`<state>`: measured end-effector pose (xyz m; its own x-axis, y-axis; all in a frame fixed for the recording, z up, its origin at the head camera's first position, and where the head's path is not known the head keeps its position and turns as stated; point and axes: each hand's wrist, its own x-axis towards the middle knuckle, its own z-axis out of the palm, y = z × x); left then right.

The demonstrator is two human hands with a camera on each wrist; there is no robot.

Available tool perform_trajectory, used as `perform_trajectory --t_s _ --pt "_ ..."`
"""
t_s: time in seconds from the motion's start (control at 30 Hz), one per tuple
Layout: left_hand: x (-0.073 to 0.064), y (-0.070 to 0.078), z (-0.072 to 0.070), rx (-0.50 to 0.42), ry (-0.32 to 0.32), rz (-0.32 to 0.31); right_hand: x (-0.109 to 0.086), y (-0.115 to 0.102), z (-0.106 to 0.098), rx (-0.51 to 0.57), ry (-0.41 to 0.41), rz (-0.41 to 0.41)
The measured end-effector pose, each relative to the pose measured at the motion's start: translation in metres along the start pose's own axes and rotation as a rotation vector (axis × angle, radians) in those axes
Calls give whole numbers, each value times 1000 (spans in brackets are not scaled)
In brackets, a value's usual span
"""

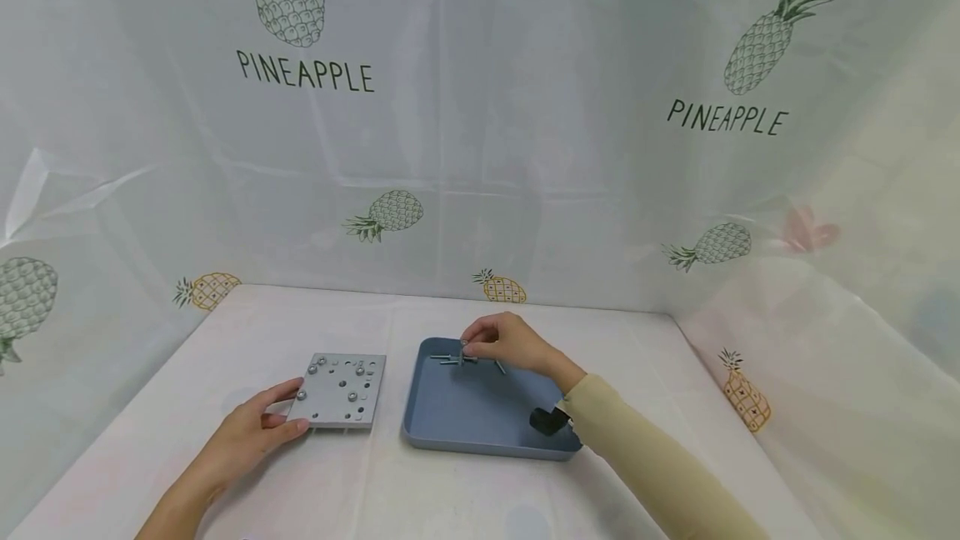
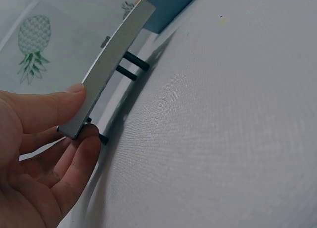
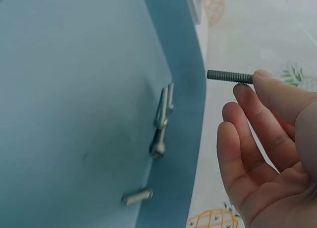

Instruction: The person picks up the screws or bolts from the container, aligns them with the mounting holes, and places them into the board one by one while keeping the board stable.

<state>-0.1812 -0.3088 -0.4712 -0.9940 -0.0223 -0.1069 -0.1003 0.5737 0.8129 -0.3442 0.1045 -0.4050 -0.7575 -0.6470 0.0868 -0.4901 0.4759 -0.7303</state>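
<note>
"While the R hand [image 1: 516, 346] has that bolt [image 3: 229, 76], how's the grip?"

"Narrow pinch, thumb + fingertips at one end, thread sticking out free, by the far rim of the tray [image 1: 465, 407]. Other bolts [image 3: 157, 148] lie close by in there, so I'd lift straight up, no sideways drag."

"And the L hand [image 1: 251, 434]?"

"Thumb + fingers hold the L edge of the plate [image 1: 330, 402], left of the tray. Bolt ends [image 2: 136, 61] poke out below; can't tell if they touch the cloth [image 2: 223, 139]. Best keep it lvl w/ a light hold."

"Tip re the pinch?"

"Prob. fingers off the thread, bolt upright."
</note>
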Motion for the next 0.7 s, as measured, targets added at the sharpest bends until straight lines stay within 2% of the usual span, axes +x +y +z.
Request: perform_trajectory --t_s 0.2,0.7 --pt "1 -1 0 -8 -1 0 15 -13 13 49 -8 -34" --pt "1 -2 0 -7 3 1 62 -43 50 24 -6 -103"
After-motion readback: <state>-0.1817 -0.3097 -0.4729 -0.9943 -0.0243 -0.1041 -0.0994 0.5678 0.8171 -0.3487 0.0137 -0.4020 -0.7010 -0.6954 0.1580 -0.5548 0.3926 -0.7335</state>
